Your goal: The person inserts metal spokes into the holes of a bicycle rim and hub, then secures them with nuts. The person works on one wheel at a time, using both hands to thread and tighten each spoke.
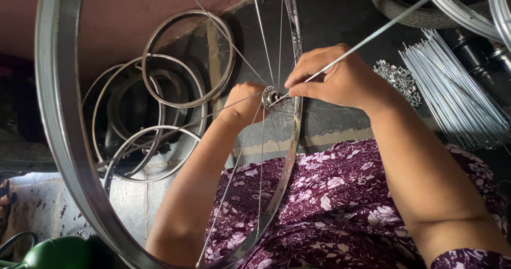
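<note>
A large silver bicycle wheel rim [58, 114] stands in front of me, over my lap in purple flowered cloth. Thin spokes run from it to a small metal hub [271, 96] at its middle. My left hand [242, 105] is closed around the hub from the left. My right hand [335, 80] pinches a long loose spoke [383, 30] between thumb and fingers, its end at the hub flange. The spoke slants up to the right.
Several bare rims [186, 58] lie stacked on the floor to the left. A bundle of loose spokes [455, 96] and a pile of small metal nipples [398, 80] lie at the right. A tyre [412, 13] and more rims sit at the top right. A green object [58, 253] is at bottom left.
</note>
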Demonstrator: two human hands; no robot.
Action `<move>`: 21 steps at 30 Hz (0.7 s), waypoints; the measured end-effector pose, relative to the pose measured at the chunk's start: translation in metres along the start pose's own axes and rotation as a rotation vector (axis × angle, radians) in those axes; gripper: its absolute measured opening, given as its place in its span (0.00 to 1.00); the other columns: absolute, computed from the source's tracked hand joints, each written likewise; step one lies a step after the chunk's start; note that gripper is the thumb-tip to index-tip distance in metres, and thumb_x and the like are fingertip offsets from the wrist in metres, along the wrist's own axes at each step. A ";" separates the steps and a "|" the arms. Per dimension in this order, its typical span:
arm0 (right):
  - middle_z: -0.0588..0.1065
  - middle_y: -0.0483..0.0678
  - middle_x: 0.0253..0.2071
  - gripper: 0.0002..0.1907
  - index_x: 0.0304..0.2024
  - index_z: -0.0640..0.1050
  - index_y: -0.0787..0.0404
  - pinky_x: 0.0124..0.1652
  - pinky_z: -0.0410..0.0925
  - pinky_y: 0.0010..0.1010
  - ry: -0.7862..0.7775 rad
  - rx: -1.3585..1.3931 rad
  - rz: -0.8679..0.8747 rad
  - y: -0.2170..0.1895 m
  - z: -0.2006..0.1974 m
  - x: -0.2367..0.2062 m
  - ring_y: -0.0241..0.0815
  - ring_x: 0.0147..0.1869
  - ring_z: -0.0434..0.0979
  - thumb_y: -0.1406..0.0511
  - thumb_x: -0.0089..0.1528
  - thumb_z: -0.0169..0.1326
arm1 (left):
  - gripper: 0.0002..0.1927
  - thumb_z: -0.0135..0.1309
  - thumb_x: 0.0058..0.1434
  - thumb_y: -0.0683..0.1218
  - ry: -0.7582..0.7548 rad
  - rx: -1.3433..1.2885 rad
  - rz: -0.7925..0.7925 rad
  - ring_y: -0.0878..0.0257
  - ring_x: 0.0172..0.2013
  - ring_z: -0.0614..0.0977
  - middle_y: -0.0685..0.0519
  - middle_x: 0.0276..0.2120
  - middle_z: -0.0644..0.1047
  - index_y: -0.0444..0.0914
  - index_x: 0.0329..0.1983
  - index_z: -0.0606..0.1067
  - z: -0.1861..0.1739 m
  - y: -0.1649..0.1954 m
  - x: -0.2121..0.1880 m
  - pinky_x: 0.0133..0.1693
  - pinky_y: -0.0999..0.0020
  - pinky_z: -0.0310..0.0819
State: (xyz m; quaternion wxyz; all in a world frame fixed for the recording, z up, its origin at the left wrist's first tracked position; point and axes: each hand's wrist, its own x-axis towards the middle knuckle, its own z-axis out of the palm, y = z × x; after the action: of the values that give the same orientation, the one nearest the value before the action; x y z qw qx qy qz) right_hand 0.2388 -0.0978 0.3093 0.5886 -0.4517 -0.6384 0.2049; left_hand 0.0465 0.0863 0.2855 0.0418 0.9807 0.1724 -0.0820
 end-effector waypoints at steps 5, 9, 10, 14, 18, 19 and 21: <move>0.82 0.48 0.34 0.07 0.35 0.83 0.64 0.37 0.74 0.27 -0.059 -0.064 -0.019 -0.023 -0.001 0.002 0.38 0.37 0.83 0.71 0.54 0.67 | 0.17 0.65 0.54 0.60 -0.048 -0.034 -0.066 0.45 0.36 0.83 0.47 0.32 0.82 0.44 0.34 0.80 -0.004 0.005 0.000 0.38 0.53 0.77; 0.82 0.47 0.34 0.07 0.33 0.82 0.63 0.36 0.74 0.28 -0.062 -0.104 -0.032 -0.032 0.001 0.003 0.38 0.37 0.83 0.70 0.54 0.67 | 0.13 0.64 0.51 0.54 -0.053 -0.017 -0.056 0.45 0.36 0.83 0.47 0.33 0.82 0.44 0.34 0.80 -0.005 0.005 0.001 0.38 0.53 0.78; 0.81 0.47 0.34 0.07 0.33 0.82 0.63 0.36 0.73 0.28 -0.058 -0.117 -0.049 -0.033 0.002 0.002 0.38 0.37 0.83 0.70 0.54 0.67 | 0.11 0.62 0.51 0.52 -0.065 0.006 -0.062 0.45 0.36 0.83 0.47 0.33 0.82 0.44 0.34 0.80 -0.004 0.004 0.001 0.39 0.53 0.78; 0.80 0.46 0.34 0.06 0.35 0.81 0.63 0.36 0.74 0.25 0.016 -0.045 -0.130 -0.032 0.007 0.002 0.36 0.38 0.82 0.72 0.58 0.66 | 0.10 0.61 0.49 0.48 -0.088 0.022 -0.070 0.46 0.37 0.83 0.47 0.34 0.82 0.43 0.34 0.79 -0.002 0.002 0.003 0.41 0.54 0.78; 0.80 0.46 0.36 0.06 0.37 0.80 0.62 0.38 0.76 0.24 0.083 -0.046 -0.224 -0.029 0.008 0.002 0.36 0.40 0.82 0.73 0.60 0.66 | 0.09 0.60 0.50 0.48 -0.148 0.065 -0.090 0.47 0.37 0.84 0.47 0.34 0.83 0.44 0.35 0.79 0.000 0.001 0.006 0.42 0.54 0.79; 0.80 0.46 0.36 0.06 0.37 0.81 0.62 0.37 0.76 0.24 0.095 -0.047 -0.224 -0.029 0.008 0.002 0.35 0.39 0.82 0.73 0.60 0.66 | 0.10 0.60 0.50 0.48 -0.142 0.059 -0.087 0.46 0.37 0.84 0.47 0.34 0.83 0.44 0.35 0.79 0.000 0.000 0.006 0.41 0.54 0.79; 0.80 0.46 0.36 0.06 0.38 0.81 0.62 0.38 0.76 0.24 0.091 -0.046 -0.237 -0.030 0.007 0.002 0.36 0.40 0.82 0.73 0.60 0.66 | 0.10 0.60 0.50 0.48 -0.136 0.057 -0.081 0.46 0.38 0.84 0.47 0.34 0.83 0.43 0.36 0.79 0.001 -0.001 0.006 0.41 0.54 0.79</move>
State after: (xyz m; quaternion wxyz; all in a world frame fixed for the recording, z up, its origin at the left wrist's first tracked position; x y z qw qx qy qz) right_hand 0.2220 -0.1098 0.3326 0.6267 -0.3954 -0.6643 0.0985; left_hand 0.0513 0.0888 0.2836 0.0222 0.9659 0.2061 -0.1549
